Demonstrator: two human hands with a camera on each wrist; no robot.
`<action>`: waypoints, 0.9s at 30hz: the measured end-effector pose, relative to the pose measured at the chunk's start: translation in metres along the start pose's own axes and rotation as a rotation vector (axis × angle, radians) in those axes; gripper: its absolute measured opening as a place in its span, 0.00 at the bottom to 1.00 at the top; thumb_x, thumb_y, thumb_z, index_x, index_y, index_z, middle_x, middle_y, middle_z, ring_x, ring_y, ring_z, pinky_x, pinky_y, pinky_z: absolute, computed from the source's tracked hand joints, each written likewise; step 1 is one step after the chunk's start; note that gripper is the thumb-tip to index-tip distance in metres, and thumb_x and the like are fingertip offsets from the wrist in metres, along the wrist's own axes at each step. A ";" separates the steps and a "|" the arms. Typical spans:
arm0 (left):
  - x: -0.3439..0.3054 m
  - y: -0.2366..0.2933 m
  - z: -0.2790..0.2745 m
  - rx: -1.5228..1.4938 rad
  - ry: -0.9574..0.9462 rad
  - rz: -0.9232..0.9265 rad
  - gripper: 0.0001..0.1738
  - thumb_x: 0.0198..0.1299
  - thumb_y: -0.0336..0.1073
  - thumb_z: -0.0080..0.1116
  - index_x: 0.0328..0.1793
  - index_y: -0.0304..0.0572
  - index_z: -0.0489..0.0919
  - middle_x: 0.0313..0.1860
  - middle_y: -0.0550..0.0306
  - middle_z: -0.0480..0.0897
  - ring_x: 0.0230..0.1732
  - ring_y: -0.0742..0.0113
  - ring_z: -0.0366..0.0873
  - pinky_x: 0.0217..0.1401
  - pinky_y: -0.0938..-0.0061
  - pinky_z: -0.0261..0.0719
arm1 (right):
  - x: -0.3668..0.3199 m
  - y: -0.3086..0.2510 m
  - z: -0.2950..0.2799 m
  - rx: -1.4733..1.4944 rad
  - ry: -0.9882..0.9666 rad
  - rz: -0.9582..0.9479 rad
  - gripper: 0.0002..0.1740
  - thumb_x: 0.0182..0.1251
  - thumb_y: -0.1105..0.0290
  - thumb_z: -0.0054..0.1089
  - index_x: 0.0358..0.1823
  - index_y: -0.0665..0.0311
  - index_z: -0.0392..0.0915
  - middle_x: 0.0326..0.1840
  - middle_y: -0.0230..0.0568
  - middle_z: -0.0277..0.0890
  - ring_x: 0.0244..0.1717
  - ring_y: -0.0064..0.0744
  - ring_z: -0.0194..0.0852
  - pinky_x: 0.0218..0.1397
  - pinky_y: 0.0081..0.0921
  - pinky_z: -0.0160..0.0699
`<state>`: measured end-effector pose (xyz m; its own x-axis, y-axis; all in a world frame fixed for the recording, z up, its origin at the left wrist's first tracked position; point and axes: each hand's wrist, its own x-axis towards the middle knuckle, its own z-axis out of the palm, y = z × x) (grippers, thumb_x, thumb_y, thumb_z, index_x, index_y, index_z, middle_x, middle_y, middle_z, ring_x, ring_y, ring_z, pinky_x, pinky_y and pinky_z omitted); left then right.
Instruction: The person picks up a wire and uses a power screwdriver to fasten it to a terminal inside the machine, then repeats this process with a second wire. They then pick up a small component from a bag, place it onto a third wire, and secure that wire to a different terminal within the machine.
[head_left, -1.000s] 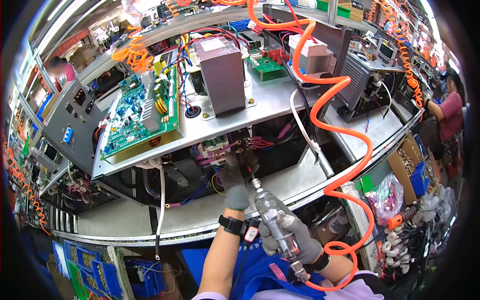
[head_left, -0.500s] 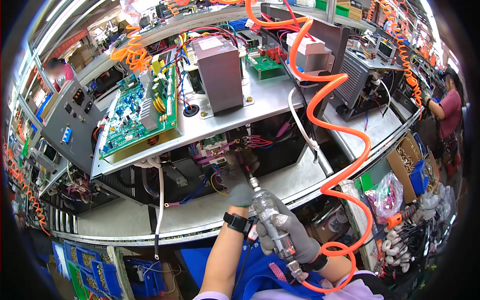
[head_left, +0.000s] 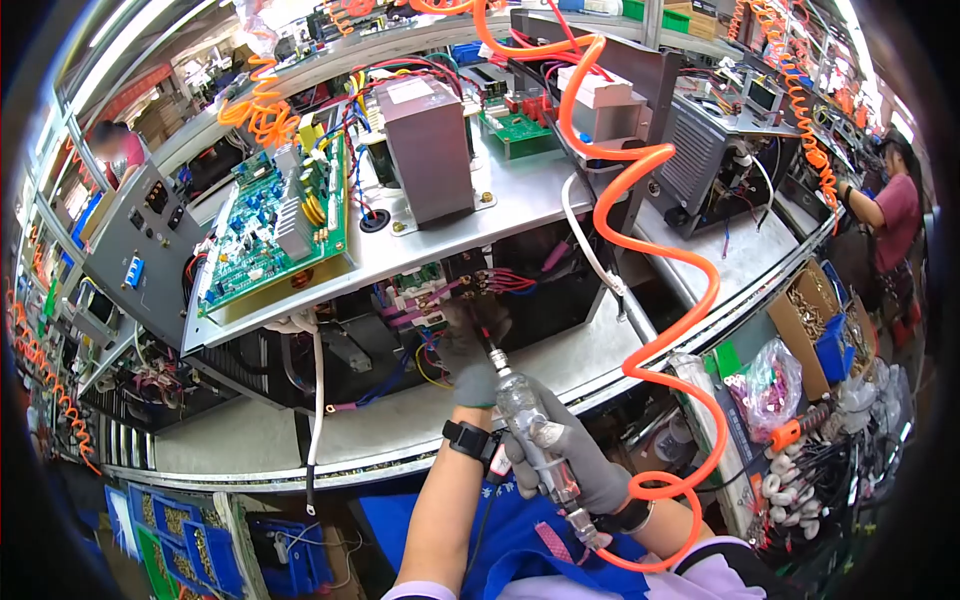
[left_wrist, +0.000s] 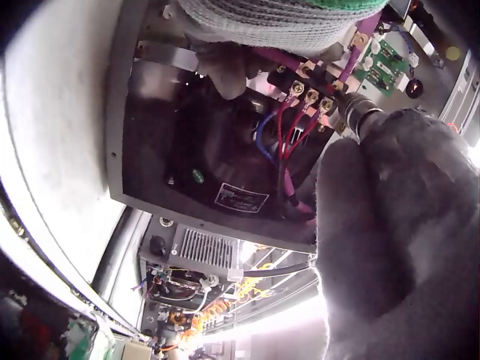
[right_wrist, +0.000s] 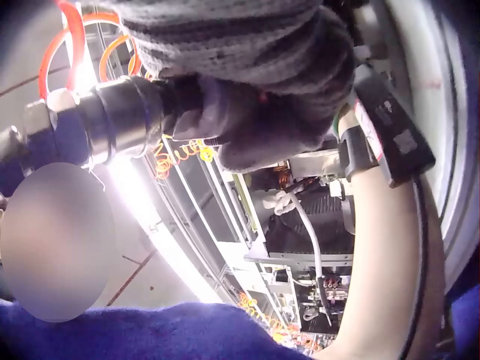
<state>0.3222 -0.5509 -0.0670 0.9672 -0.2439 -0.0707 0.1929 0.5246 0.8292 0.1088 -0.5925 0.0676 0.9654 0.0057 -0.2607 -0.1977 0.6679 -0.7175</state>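
My right hand (head_left: 588, 468), in a grey glove, grips an air screwdriver (head_left: 530, 420) with a worn, clear-looking body. Its bit points up and forward into the open metal cabinet under the steel shelf. My left hand (head_left: 472, 368), also gloved, reaches into the same cabinet beside the bit. Its fingers are in shadow, and I cannot tell whether they pinch anything. In the left wrist view the screwdriver's metal nose (left_wrist: 360, 112) is right at a terminal block (left_wrist: 311, 94), where red wires (left_wrist: 296, 133) and a blue one end in screwed ring lugs. Left glove (left_wrist: 277, 26) overlaps the block's far side.
Above the cabinet, the steel shelf (head_left: 430, 250) bears a green circuit board (head_left: 255, 255) and a large transformer (head_left: 425, 155). An orange coiled air hose (head_left: 660, 255) hangs across the right side. A white cable (head_left: 319, 410) dangles in front. Blue bins (head_left: 205, 550) stand lower left.
The head view has shifted slightly, moving the shelf and hose leftward. The screwdriver's nose has moved a little up and left, close beside my left hand. My right hand keeps its grip.
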 end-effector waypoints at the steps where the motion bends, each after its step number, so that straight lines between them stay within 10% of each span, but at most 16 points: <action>1: -0.003 -0.003 -0.006 0.167 -0.010 0.083 0.30 0.65 0.59 0.61 0.52 0.36 0.79 0.42 0.51 0.85 0.37 0.58 0.87 0.34 0.67 0.89 | 0.000 0.001 -0.003 -0.029 -0.006 -0.016 0.35 0.66 0.63 0.52 0.74 0.58 0.53 0.37 0.43 0.74 0.21 0.29 0.75 0.23 0.28 0.80; 3: -0.016 -0.001 -0.014 0.571 0.002 0.323 0.25 0.67 0.53 0.62 0.52 0.37 0.79 0.42 0.53 0.85 0.37 0.62 0.86 0.32 0.69 0.87 | -0.006 -0.004 -0.006 -0.047 -0.024 -0.013 0.41 0.64 0.63 0.56 0.77 0.56 0.49 0.38 0.43 0.74 0.22 0.29 0.75 0.24 0.28 0.80; 7: -0.056 0.079 0.004 0.163 0.091 -0.010 0.16 0.69 0.43 0.61 0.53 0.37 0.81 0.41 0.56 0.85 0.35 0.69 0.84 0.30 0.73 0.84 | -0.042 -0.016 -0.028 -0.124 0.036 0.064 0.54 0.58 0.61 0.65 0.82 0.53 0.39 0.39 0.46 0.74 0.25 0.31 0.78 0.27 0.30 0.82; 12: -0.043 0.101 -0.016 0.344 0.091 0.147 0.15 0.69 0.44 0.61 0.48 0.39 0.82 0.32 0.55 0.86 0.27 0.68 0.85 0.24 0.76 0.82 | -0.069 -0.021 -0.083 -0.350 0.400 0.068 0.52 0.60 0.72 0.64 0.82 0.51 0.41 0.38 0.44 0.73 0.22 0.30 0.78 0.23 0.28 0.81; 15: -0.042 0.107 -0.011 0.324 0.122 0.079 0.15 0.69 0.43 0.60 0.48 0.38 0.82 0.30 0.54 0.86 0.24 0.69 0.83 0.21 0.77 0.81 | -0.049 -0.020 -0.119 -0.589 0.539 -0.089 0.54 0.53 0.69 0.67 0.81 0.64 0.46 0.56 0.50 0.73 0.48 0.36 0.77 0.49 0.32 0.79; 21: -0.045 0.112 0.002 0.274 0.129 0.012 0.15 0.68 0.45 0.61 0.46 0.39 0.82 0.29 0.54 0.86 0.25 0.67 0.84 0.21 0.78 0.79 | 0.046 -0.015 -0.217 -1.173 0.372 -0.504 0.44 0.57 0.61 0.67 0.71 0.72 0.55 0.39 0.45 0.74 0.39 0.41 0.79 0.46 0.33 0.77; 27: -0.040 0.119 -0.007 0.181 0.070 -0.136 0.15 0.68 0.47 0.60 0.47 0.43 0.82 0.36 0.56 0.87 0.28 0.67 0.83 0.23 0.78 0.76 | 0.054 -0.052 -0.166 -1.792 0.416 -0.068 0.59 0.57 0.41 0.61 0.77 0.76 0.46 0.44 0.62 0.80 0.41 0.58 0.83 0.42 0.45 0.81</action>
<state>0.3076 -0.4728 0.0305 0.9446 -0.2417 -0.2220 0.2959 0.3342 0.8948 0.1433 -0.7503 -0.0167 0.9341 -0.3328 -0.1294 -0.3561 -0.8424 -0.4044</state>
